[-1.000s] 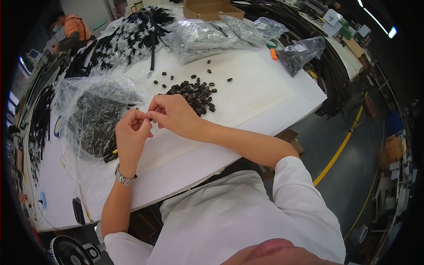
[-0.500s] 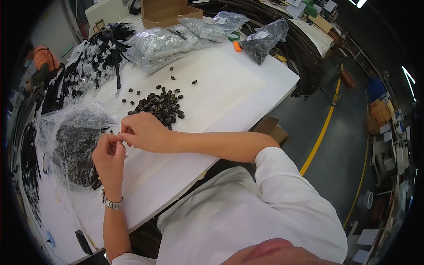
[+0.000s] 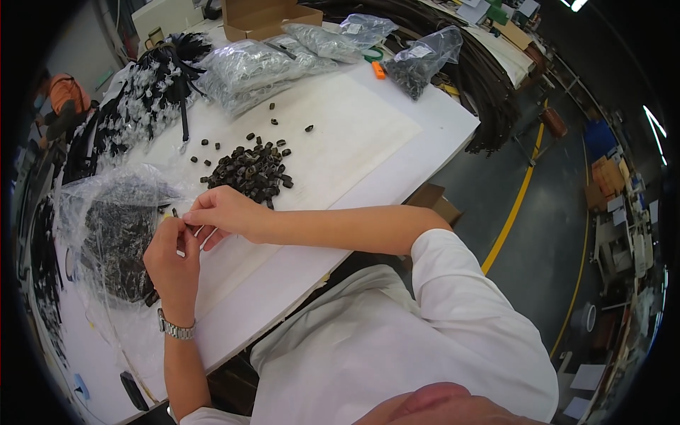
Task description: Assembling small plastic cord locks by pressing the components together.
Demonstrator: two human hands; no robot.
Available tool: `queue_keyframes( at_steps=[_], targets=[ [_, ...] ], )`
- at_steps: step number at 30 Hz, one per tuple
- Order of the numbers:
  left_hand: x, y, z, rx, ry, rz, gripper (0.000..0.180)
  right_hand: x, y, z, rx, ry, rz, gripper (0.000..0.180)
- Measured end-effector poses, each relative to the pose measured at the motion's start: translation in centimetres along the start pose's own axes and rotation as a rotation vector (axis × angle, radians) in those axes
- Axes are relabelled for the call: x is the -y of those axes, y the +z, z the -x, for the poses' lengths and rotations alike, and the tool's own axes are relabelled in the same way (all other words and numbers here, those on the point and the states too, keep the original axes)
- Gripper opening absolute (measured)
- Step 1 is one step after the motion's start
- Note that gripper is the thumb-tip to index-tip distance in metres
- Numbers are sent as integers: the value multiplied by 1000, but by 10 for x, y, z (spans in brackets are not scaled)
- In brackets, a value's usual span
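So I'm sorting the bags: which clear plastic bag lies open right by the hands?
The big crumpled bag of dark parts beside the left hand; the other bags lie across the table.

Open cardboard box, brown, at the table's far edge. Clear plastic bags of silvery parts in front of it; a smaller clear bag beside. Clear bag of dark parts with a white label, at the far right corner. Large crumpled clear bag of dark pieces near the left edge.
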State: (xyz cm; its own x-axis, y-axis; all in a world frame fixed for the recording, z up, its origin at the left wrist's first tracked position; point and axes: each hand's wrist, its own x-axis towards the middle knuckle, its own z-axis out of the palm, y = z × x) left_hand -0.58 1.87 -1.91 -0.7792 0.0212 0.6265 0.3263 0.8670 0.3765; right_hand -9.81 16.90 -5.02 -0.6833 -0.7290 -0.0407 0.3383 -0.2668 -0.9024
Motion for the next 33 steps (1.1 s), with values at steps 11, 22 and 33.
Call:
queue_keyframes(
  at_steps=[11, 22, 33],
  targets=[
    [1, -1, 0, 17, -67, 53, 10, -10, -2, -2, 10, -162, 146, 12],
    [11, -15, -8, 219, -453, 658, 5, 13, -13, 1, 177, -113, 105, 10],
    [28, -15, -6, 448, -467, 1019, 8, 34, -19, 9, 290, 48, 183, 11]
  ],
)
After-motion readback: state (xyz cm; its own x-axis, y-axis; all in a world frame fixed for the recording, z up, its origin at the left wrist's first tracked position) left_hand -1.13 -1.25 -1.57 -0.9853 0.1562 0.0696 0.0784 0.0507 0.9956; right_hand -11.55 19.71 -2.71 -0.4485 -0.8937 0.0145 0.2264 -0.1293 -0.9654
